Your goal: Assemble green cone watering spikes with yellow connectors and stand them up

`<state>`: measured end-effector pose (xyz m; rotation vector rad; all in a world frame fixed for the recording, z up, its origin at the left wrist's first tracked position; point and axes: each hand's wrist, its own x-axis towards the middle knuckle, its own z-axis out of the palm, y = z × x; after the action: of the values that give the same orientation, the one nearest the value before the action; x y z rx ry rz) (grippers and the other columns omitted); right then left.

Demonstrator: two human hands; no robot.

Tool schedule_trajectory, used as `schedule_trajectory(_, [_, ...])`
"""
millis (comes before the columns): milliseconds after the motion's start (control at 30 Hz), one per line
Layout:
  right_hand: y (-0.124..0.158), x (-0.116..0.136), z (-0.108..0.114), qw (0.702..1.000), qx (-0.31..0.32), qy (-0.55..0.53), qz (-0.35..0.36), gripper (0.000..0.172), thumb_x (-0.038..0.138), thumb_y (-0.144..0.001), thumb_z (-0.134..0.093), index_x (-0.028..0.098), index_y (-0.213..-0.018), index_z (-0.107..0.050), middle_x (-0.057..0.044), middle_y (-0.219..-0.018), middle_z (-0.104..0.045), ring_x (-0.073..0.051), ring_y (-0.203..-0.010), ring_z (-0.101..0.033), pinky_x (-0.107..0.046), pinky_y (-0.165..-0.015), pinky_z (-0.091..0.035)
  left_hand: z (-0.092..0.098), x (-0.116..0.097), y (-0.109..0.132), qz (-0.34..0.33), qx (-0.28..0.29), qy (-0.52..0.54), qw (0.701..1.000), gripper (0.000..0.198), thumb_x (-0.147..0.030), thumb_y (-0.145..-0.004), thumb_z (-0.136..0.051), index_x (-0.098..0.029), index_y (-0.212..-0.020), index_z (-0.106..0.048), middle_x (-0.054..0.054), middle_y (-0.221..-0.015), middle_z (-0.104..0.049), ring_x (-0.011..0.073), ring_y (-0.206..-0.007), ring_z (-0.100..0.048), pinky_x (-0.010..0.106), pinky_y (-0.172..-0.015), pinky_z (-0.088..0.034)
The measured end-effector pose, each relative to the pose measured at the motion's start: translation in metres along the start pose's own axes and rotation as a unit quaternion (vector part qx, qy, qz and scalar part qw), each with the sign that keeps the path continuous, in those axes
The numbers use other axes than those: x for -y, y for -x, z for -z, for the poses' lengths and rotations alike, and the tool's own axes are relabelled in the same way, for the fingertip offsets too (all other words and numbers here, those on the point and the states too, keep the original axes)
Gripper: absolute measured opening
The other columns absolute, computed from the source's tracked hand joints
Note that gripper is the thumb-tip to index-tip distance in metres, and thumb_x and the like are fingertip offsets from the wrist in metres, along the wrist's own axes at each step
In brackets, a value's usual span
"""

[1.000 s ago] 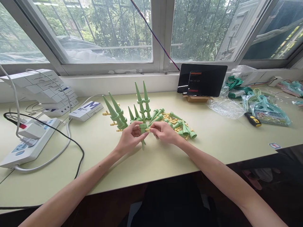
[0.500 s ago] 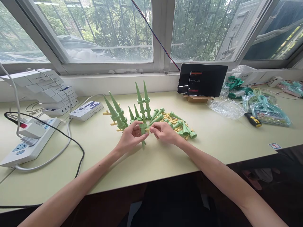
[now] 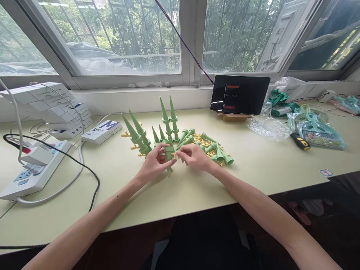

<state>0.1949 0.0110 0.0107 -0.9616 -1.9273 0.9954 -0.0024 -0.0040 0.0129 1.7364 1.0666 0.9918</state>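
I see a pale green worktop: power strip far left, stacked white boxes behind it, upright green spikes mid, loose pile of green and yellow parts beside them, tablet at back, bagged items and yellow-black tool right.

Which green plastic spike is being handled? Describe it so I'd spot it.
On the pale green table under the windows, find the heap of green plastic cone spikes. Just in front, the left hand and right hand hold one green spike between them. It alone points down; the others stand tip-up or lie flat.
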Motion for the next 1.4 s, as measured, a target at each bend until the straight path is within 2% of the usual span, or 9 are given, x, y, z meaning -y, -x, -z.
schedule_trajectory(167, [0.0008, 0.0009, 0.0000, 0.999, 0.002, -0.037, -0.010, 0.018, 0.032, -0.088, -0.060, 0.016, -0.081, -0.062, 0.000, -0.072, -0.063, -0.009, -0.053, -0.053, -0.022, -0.055, -0.043, -0.0007, 0.0007, -0.0002, 0.002, -0.015, -0.011, 1.000, 0.041, -0.032, -0.078, -0.076, -0.021, -0.108, -0.051, 0.000, -0.087, -0.065, 0.0090, -0.059, -0.061, 0.018, -0.050, -0.052])
schedule_trajectory(367, [0.0001, -0.0001, 0.0002, 0.999, -0.005, -0.037, -0.004, 0.013, 0.028, -0.086, -0.062, 0.016, -0.081, -0.061, -0.001, -0.074, -0.063, -0.009, -0.055, -0.053, -0.022, -0.055, -0.043, -0.0009, 0.0021, 0.0004, -0.001, -0.014, -0.011, 1.000, 0.042, -0.033, -0.077, -0.076, -0.021, -0.108, -0.050, 0.001, -0.087, -0.064, 0.0097, -0.060, -0.062, 0.019, -0.050, -0.052])
schedule_trajectory(867, [-0.0002, -0.0005, -0.0005, 1.000, -0.007, -0.011, 0.012, 0.014, 0.024, -0.087, -0.061, 0.016, -0.076, -0.060, 0.001, -0.066, -0.057, -0.009, -0.055, -0.049, -0.022, -0.056, -0.040, -0.0020, 0.0024, 0.0020, -0.015, -0.021, -0.040, 0.999, 0.041, -0.036, -0.079, -0.074, -0.022, -0.108, -0.049, -0.002, -0.080, -0.062, 0.0095, -0.055, -0.059, 0.021, -0.050, -0.052])
schedule_trajectory(1233, [0.0003, -0.0013, 0.0004, 1.000, 0.000, -0.005, 0.020, 0.019, 0.029, -0.089, -0.058, 0.016, -0.076, -0.061, 0.001, -0.063, -0.056, -0.010, -0.056, -0.048, -0.022, -0.055, -0.038, -0.0024, 0.0028, 0.0030, -0.025, -0.030, -0.060, 0.997, 0.041, -0.039, -0.079, -0.073, -0.022, -0.109, -0.050, -0.003, -0.074, -0.057, 0.0084, -0.053, -0.050, 0.021, -0.050, -0.047])
schedule_trajectory(1400, [0.0003, -0.0040, 0.0005, 1.000, 0.007, -0.001, 0.021, 0.020, 0.029, -0.090, -0.056, 0.017, -0.076, -0.062, 0.001, -0.063, -0.056, -0.010, -0.055, -0.049, -0.023, -0.056, -0.039, -0.0026, 0.0031, 0.0032, -0.029, -0.029, -0.063, 0.997, 0.041, -0.038, -0.080, -0.072, -0.023, -0.110, -0.050, -0.003, -0.074, -0.058, 0.0099, -0.055, -0.054, 0.022, -0.051, -0.048])
